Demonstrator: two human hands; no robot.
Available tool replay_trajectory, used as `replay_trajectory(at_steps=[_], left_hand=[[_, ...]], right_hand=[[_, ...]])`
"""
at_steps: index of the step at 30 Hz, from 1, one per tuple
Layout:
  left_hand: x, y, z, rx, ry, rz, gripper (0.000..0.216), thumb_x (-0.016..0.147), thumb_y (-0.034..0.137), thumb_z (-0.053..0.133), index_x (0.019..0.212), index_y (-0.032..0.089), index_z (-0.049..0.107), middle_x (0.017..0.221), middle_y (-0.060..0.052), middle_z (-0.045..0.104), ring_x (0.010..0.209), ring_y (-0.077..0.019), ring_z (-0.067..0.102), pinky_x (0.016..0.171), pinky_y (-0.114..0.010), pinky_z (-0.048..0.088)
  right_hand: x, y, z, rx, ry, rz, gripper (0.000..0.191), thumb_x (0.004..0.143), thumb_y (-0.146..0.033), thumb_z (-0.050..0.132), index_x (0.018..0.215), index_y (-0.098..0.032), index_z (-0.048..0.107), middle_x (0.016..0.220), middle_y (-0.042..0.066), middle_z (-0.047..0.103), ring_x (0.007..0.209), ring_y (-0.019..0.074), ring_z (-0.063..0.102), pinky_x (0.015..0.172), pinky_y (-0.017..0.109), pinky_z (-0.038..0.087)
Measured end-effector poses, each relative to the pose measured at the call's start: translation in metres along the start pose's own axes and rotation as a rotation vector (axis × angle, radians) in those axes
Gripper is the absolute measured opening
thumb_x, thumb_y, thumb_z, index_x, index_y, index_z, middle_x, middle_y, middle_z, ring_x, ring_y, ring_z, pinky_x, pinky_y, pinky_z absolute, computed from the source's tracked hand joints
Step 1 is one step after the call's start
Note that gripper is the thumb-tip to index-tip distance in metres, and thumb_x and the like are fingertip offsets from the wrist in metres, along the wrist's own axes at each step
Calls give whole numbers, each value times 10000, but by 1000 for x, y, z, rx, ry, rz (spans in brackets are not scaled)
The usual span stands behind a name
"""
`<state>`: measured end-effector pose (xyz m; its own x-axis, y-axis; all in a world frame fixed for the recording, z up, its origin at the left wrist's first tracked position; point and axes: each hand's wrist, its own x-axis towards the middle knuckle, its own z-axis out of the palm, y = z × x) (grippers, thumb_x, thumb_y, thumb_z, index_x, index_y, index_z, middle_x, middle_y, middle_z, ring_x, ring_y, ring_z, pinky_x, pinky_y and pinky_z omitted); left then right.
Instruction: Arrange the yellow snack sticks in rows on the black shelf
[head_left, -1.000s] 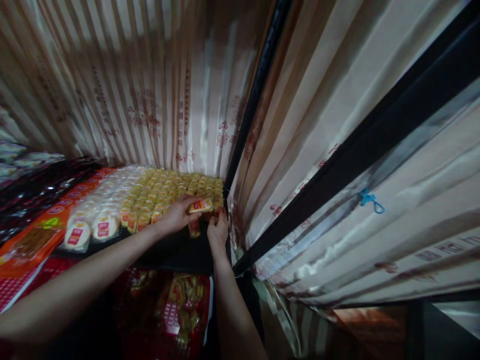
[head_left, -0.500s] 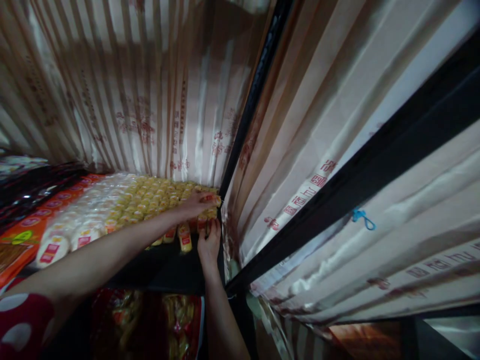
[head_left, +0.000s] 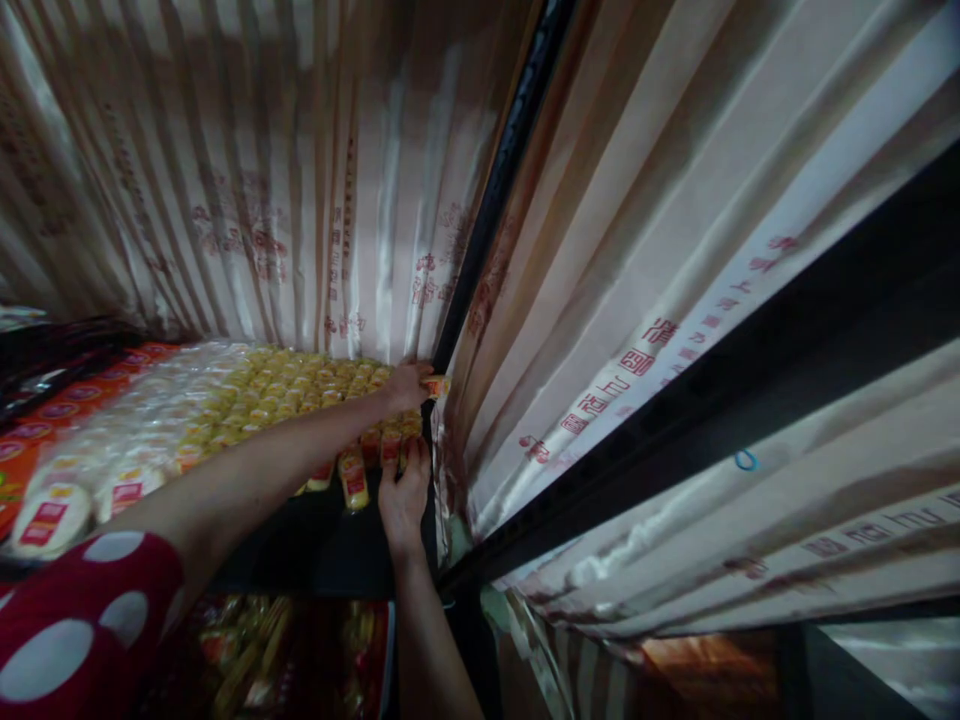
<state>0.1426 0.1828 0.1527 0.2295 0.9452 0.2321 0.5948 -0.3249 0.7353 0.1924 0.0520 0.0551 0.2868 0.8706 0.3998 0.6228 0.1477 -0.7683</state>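
Note:
My left hand point(head_left: 411, 386), reaching across from the left in a polka-dot sleeve, pinches a small yellow wrapped packet point(head_left: 435, 385) at the back corner of the shelf, beside the black post. Lower down, my right hand point(head_left: 405, 490) has its thumb and fingers against the front packets with red labels point(head_left: 390, 445) at the right end of the rows; its grip there is partly hidden. Tight rows of yellow wrapped packets point(head_left: 289, 390) fill the shelf to the left. One packet point(head_left: 353, 480) juts out at the front, tilted toward me.
White round wrapped packets point(head_left: 52, 518) and orange bags point(head_left: 30, 440) lie farther left. Pleated printed curtains point(head_left: 300, 180) hang behind and to the right. A black post point(head_left: 495, 190) and a black rail point(head_left: 675, 380) frame the corner. Below the black shelf point(head_left: 300, 550) are more bagged goods point(head_left: 251, 650).
My left hand has moved with its packet farther into the back right corner. The right hand stays at the front packets. The camera view has shifted slightly right.

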Motion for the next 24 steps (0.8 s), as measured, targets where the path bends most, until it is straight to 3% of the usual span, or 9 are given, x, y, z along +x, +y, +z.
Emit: replay_trajectory(at_steps=[6, 9, 13, 16, 19, 24], left_hand=[[-3, 3, 3, -847, 20, -368, 249, 651, 169, 643, 898, 138, 640, 716, -2, 648, 680, -135, 600, 683, -255, 480], [-1, 4, 5, -1029, 35, -395, 197, 627, 125, 647, 819, 140, 609, 674, 16, 621, 614, -108, 583, 654, -245, 479], [1, 2, 11, -925, 37, -404, 206, 629, 109, 663, 818, 126, 583, 674, 13, 600, 599, -93, 569, 643, -234, 473], [0, 0, 15, -862, 34, -372, 426, 632, 81, 651, 1035, 142, 530, 723, 24, 593, 617, -95, 571, 632, -243, 482], [1, -2, 18, -856, -14, -239, 657, 614, 44, 624, 1220, 198, 422, 772, 43, 592, 653, -100, 573, 651, -251, 489], [10, -10, 21, -579, 12, -133, 481, 583, 50, 642, 1051, 146, 584, 808, 11, 618, 775, -141, 579, 758, -262, 472]], right_hand=[[-1, 1, 0, -11, 4, 15, 431, 838, -221, 406, 1240, -90, 493, 1316, 185, 456, 1237, 266, 410, 1006, 441, 343], [-1, 1, 1, -19, 10, 9, 423, 838, -219, 405, 1229, -92, 502, 1305, 183, 467, 1228, 263, 420, 1006, 440, 344], [0, -1, -1, -34, 7, 9, 421, 846, -232, 395, 1223, -82, 507, 1298, 191, 470, 1222, 271, 426, 1002, 442, 347], [0, -1, -1, -40, -1, 10, 423, 847, -236, 391, 1220, -77, 510, 1296, 195, 470, 1222, 278, 423, 994, 443, 353], [0, -1, -1, -44, 10, 7, 415, 843, -232, 395, 1213, -90, 518, 1284, 193, 480, 1215, 278, 429, 984, 446, 359], [-1, 0, 0, -38, 10, 3, 432, 832, -209, 398, 1236, -93, 498, 1300, 190, 471, 1225, 275, 423, 989, 444, 357]])
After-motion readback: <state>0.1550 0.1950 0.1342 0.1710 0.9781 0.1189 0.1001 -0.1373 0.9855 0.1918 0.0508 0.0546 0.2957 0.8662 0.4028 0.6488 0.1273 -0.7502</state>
